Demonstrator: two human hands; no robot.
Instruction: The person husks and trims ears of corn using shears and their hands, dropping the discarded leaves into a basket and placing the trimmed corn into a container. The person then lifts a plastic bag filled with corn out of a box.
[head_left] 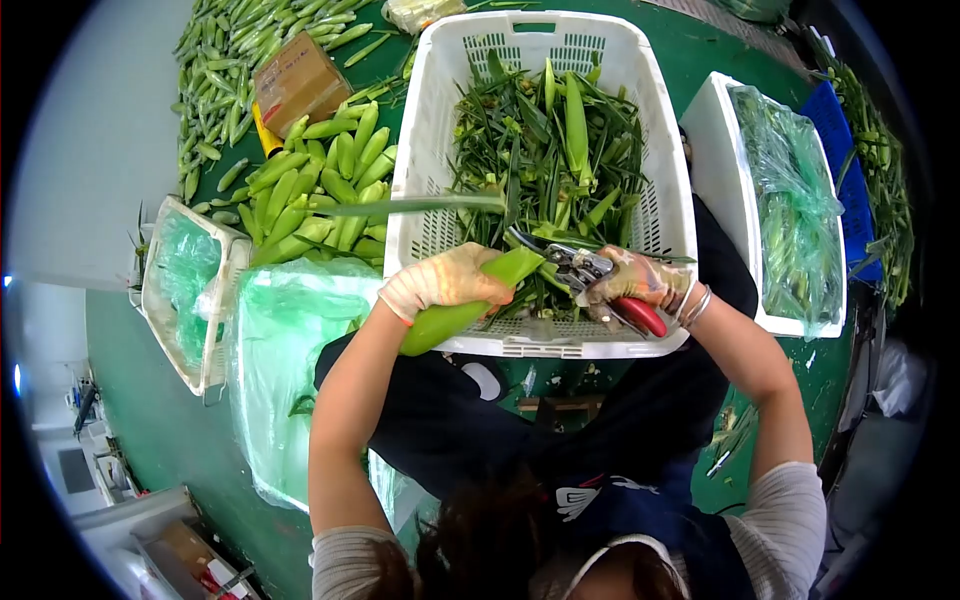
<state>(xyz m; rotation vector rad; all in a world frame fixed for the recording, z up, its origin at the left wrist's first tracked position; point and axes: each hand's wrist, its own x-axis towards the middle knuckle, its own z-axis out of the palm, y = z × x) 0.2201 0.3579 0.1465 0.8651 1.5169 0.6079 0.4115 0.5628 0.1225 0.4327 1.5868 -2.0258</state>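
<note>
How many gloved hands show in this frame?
2. The left hand holds a green corn ear; the right hand holds red-handled pruning shears, both at the near side of the white crate. No others are visible.

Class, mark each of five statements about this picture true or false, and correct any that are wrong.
1. The right hand holds shears. True.
2. The left hand grips a green corn ear. True.
3. The left hand wears no glove. False: it is gloved.
4. Loose green leaves lie in the white crate. True.
5. A cardboard box sits inside the crate. False: the cardboard box is outside it, beside piled corn.
</note>
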